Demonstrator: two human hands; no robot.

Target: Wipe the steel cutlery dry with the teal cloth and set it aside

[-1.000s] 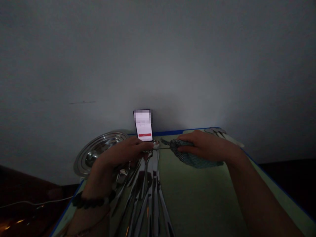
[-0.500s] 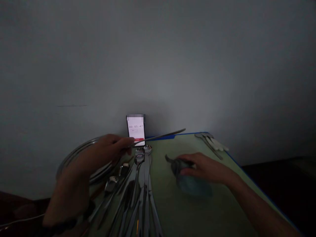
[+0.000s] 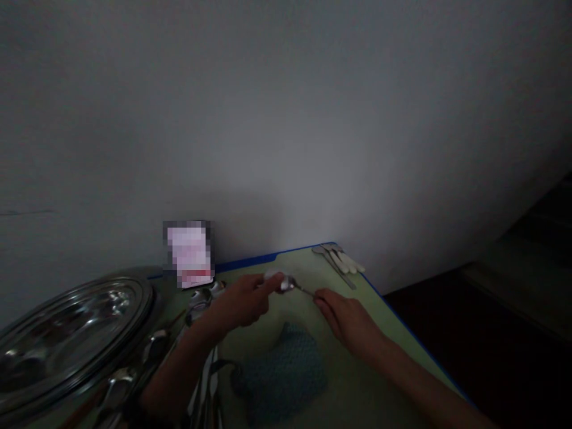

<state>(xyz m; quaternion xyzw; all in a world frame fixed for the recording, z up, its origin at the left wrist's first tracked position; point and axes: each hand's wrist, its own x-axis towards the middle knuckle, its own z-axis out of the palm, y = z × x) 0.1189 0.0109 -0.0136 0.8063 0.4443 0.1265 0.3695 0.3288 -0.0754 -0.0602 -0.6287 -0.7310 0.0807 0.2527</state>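
Observation:
A metal spoon (image 3: pixel 300 287) is held between my two hands above the green table top. Its handle end is pinched in my right hand (image 3: pixel 348 316), fingers closed. My left hand (image 3: pixel 248 299) has its thumb and fingers closed at the spoon's bowl; blur hides the exact contact. Below them a blue-green knitted cloth (image 3: pixel 286 372) lies on the table, a dark strap-like piece at its left end. Under and beside my left forearm are several spoons (image 3: pixel 199 298) and other metal cutlery, partly hidden.
A shiny oval metal tray (image 3: pixel 143 292) stands at the left. A lit phone (image 3: pixel 190 253) leans on the wall at the back. Forks with white handles (image 3: pixel 346 261) and metal ones lie at the far right corner. The green table top (image 3: pixel 379 310) has a blue edge.
My right hand has let go of the cloth and now grips the spoon's handle. My left hand has moved right with the utensil, its fingers now at the bowl. The view has turned right.

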